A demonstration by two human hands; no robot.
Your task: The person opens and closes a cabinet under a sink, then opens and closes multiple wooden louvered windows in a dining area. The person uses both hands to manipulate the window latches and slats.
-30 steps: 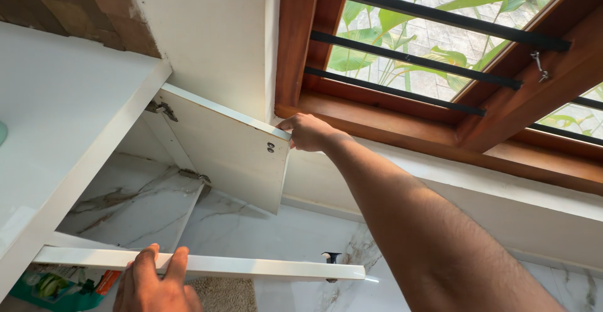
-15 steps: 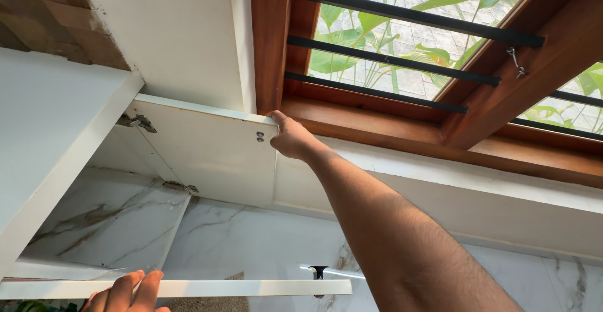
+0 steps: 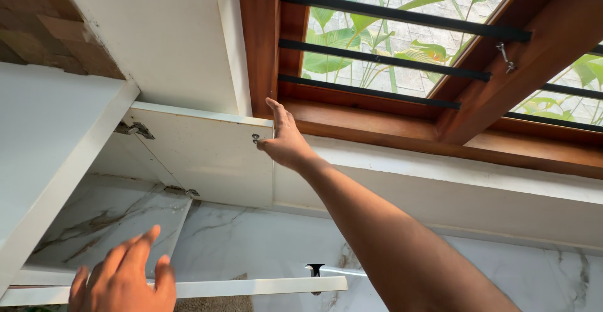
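Your left hand (image 3: 122,277) hovers, fingers spread, over the near flat white cabinet door (image 3: 251,285), seen edge-on, long axis running left to right. Farther right, the matte white far door (image 3: 207,155) stands swung wide open, free edge pointing right; your right hand (image 3: 284,139), fingers straight and together, presses that edge beside the wooden window frame (image 3: 264,42).

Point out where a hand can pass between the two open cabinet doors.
Free: the gap over the marble floor, bordered by the far door above and the near door below. Crowded: the far door's free edge under the right hand, and the near door's left end by the left hand.
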